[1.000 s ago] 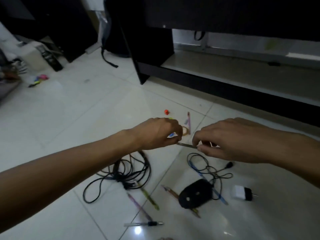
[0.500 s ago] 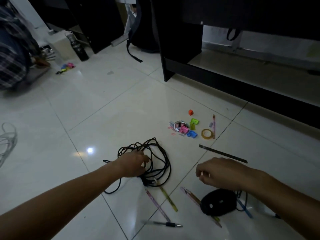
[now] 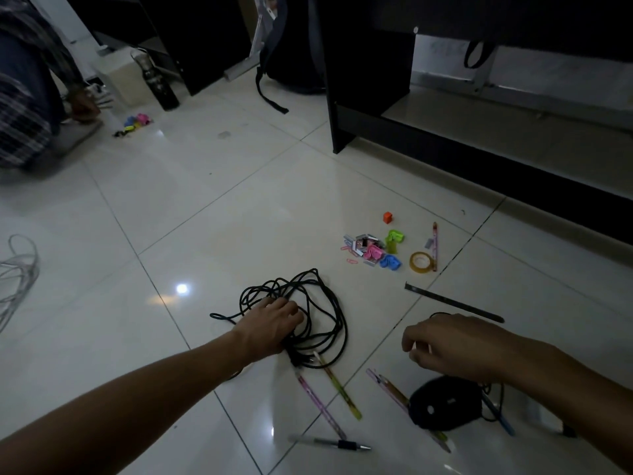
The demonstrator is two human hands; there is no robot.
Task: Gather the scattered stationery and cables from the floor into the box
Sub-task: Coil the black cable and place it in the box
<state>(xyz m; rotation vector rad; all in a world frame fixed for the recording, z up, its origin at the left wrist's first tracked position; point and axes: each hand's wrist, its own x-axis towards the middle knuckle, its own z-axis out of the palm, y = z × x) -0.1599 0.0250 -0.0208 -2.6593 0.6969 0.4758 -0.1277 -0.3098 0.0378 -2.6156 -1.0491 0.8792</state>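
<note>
Floor (image 3: 191,207), white tile, items scattered.
Cable (image 3: 318,313): black tangle, mid-floor; left hand (image 3: 270,325) rests on its near-left side, fingers curled into the loops.
Right hand (image 3: 452,344): above the floor, fingers loosely curled, holding nothing.
Mouse (image 3: 442,404): black, just beneath the right wrist.
Ruler (image 3: 452,302): dark strip, beyond the right hand.
Pens (image 3: 337,389): several, near edge (one under the cable).
Clips (image 3: 371,250) and tape (image 3: 420,261): far cluster, toward the desk (image 3: 363,73).
Box: not in view.

One black cable (image 3: 310,317), one mouse (image 3: 442,404), one ruler (image 3: 452,302), one tape roll (image 3: 420,261)
</note>
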